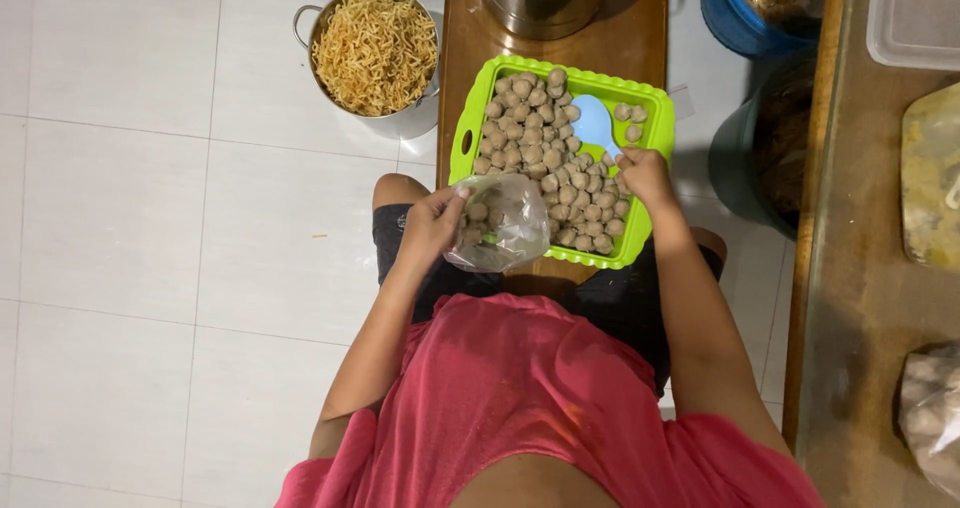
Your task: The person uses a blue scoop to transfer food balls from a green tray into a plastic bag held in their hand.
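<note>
The right hand [647, 173] has its fingers curled together around the lower end of a light blue plastic scoop [596, 125], whose bowl lies up toward eleven o'clock from the knuckles, resting among the small round grey-brown meatballs [530, 143]. These fill a bright green rectangular plastic tray [462, 140] with cut-out handles. The left hand [432, 226] pinches the upper rim of a thin clear plastic bag [505, 230], thumb and fingers pressed on the film so that its mouth faces the tray at about one o'clock.

The bag already holds several meatballs and sags at three o'clock from the left palm, overlapping the tray's near edge. It looks soft, slippery and limp, so it is best taken by the gathered rim; its load seems light. The meatballs appear firm yet likely to roll, better carried on the scoop than with fingertips.

The tray sits on a brown wooden bench [470, 38]. At ten o'clock from the tray stands a round steel pot of dry yellow noodles [375, 53] on the white tiled floor [150, 218].
</note>
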